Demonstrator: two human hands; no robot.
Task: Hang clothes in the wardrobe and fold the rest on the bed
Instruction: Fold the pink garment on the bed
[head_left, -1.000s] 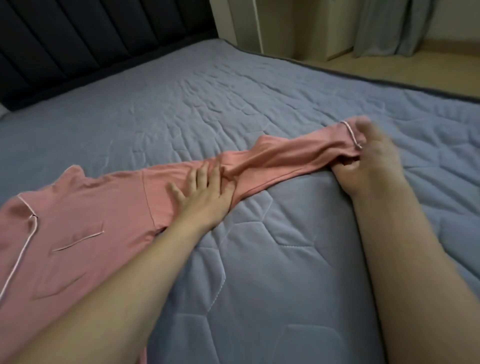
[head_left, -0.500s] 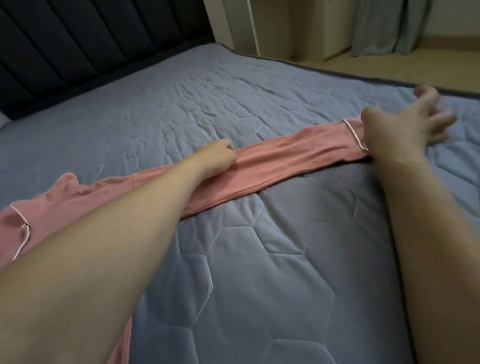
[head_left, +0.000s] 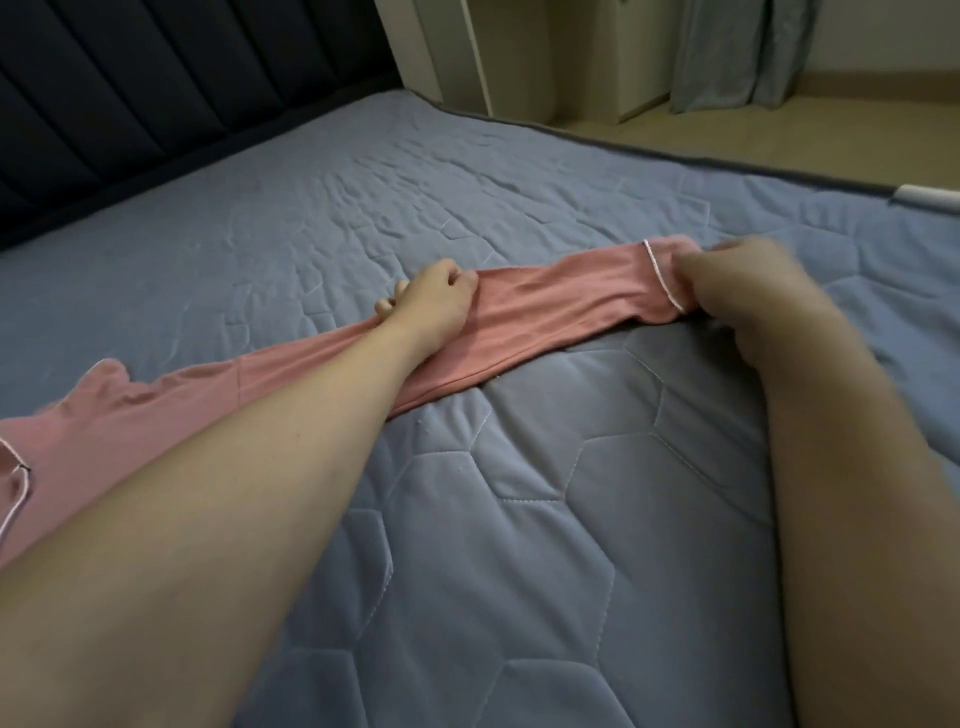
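Dark padded headboard (head_left: 156, 104), grey curtain (head_left: 743, 52), wooden floor (head_left: 831, 130), small white object (head_left: 927, 198) at far right

Both bare forearms reach forward from the bottom edge, the left from the lower left corner, the right along the right side. The left hand (head_left: 434, 304) is curled, knuckles up, fingers tucked under and pinching the sleeve (head_left: 561, 306) at mid-length. The right hand (head_left: 748, 291), blurred, has its fingers bent round the sleeve's end, gripping it; the hands are well apart
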